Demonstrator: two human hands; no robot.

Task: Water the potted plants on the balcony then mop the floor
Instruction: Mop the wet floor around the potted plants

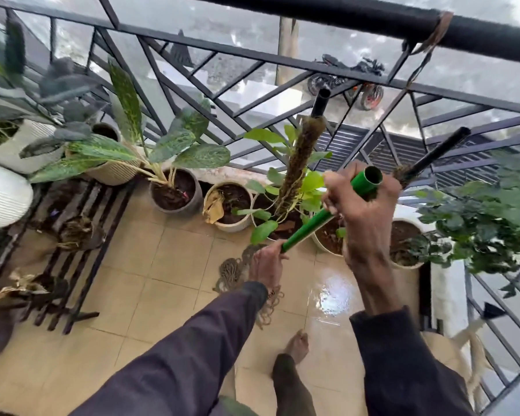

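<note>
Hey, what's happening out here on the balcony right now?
A person is mopping the balcony. Both hands grip the green mop handle: the right hand near its top end, the left hand lower down. The stringy mop head lies on the tiled floor in front of the potted plants along the railing. A wet, shiny patch shows on the tiles.
</note>
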